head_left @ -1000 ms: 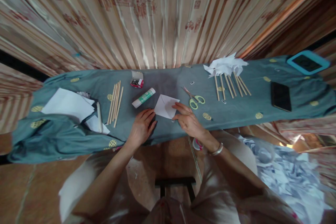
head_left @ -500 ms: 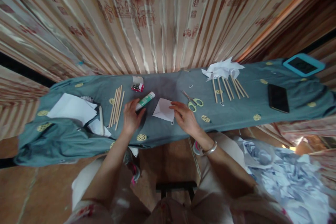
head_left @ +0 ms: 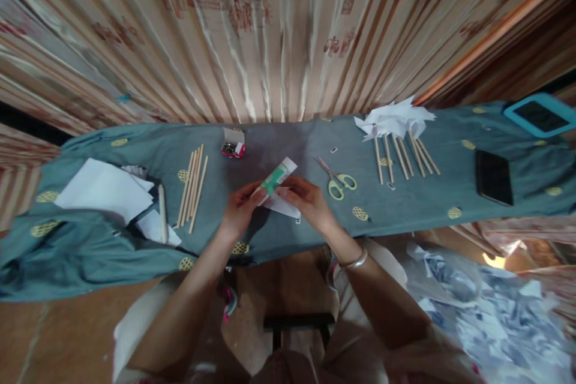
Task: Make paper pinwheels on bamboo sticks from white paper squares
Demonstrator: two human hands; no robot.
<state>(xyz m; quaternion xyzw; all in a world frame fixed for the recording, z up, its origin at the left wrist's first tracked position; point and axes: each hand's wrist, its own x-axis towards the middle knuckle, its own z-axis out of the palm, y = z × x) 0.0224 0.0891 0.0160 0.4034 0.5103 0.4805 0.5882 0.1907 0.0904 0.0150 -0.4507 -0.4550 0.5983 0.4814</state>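
The table [head_left: 288, 132] was covered by a green cloth [head_left: 432, 192], printed with yellow pineapples and rumpled at the left end. White sheets [head_left: 105, 192] were spread there, with a white rod [head_left: 162, 213] rested beside them. Farther right were placed loose sticks [head_left: 191, 189], an open box [head_left: 233, 149], scissors [head_left: 335, 179], bunched paper pinwheels [head_left: 396, 120] on sticks, a dark flat case [head_left: 494, 178] and a blue-framed tablet [head_left: 540, 116].

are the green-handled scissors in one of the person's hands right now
No, the scissors lie on the cloth, to the right of both hands.
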